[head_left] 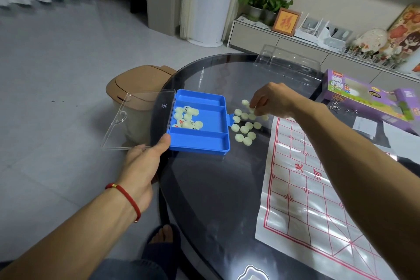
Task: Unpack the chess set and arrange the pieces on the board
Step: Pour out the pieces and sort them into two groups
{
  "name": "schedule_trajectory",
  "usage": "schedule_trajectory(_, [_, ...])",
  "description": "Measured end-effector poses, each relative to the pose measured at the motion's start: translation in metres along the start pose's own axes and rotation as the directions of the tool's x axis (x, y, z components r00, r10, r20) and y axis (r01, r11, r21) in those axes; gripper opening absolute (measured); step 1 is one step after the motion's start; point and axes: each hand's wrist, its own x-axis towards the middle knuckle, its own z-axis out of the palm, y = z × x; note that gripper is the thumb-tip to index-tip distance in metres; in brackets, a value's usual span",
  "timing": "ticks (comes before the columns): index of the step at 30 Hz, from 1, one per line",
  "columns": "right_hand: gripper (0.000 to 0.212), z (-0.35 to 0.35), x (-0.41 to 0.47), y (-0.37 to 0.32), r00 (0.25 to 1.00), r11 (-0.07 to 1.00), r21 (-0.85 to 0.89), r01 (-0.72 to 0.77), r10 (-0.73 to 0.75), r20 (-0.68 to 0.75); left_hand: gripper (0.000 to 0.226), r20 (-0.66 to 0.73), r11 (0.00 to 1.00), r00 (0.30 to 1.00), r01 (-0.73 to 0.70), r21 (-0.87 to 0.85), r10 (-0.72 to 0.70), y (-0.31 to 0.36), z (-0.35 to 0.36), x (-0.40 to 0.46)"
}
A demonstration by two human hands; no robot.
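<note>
While left hand (pixel 145 159) grips near-left corner of blue case (pixel 200 120), thumb on rim, other fingers hidden beneath clear lid (pixel 138 118). Some pieces (pixel 187 118) in case's middle compartment, markings hard to read. Right hand (pixel 272 99) right of case, fingertips pinching one of loose pieces (pixel 246 124). Board sheet (pixel 318 188) right of case, cut off by frame.

Single head-mounted wide-angle view, looking forward and down over a round dark table (pixel 204 188), close above it, both forearms reaching in from the bottom edge.
</note>
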Motion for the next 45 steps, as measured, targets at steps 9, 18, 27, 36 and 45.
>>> schedule_trajectory(9, [0.020,-0.001,-0.001,-0.007,0.993,0.996,-0.065,0.066,-0.072,-0.091,0.044,0.006,1.000,1.000,0.001,-0.014,0.000,-0.001,0.000,0.000])
schedule_trajectory(18, [0.030,0.016,-0.009,-0.127,0.890,0.889,-0.094,0.449,-0.454,-0.044,0.049,-0.008,1.000,1.000,0.005,-0.030,-0.005,-0.001,0.001,0.001])
schedule_trajectory(27, [0.022,0.034,0.002,-0.135,0.901,0.905,-0.165,0.392,-0.414,-0.133,0.048,0.004,1.000,1.000,-0.007,-0.026,0.007,-0.004,0.000,0.004])
schedule_trajectory(36, [0.012,0.042,-0.001,-0.137,0.870,0.894,-0.174,0.414,-0.444,-0.212,0.043,0.006,1.000,1.000,-0.014,-0.022,0.014,-0.005,0.000,0.005])
schedule_trajectory(45, [0.017,0.042,0.001,-0.136,0.890,0.907,-0.118,0.404,-0.419,-0.179,0.059,-0.004,1.000,1.000,-0.013,0.002,0.013,-0.010,-0.003,0.014])
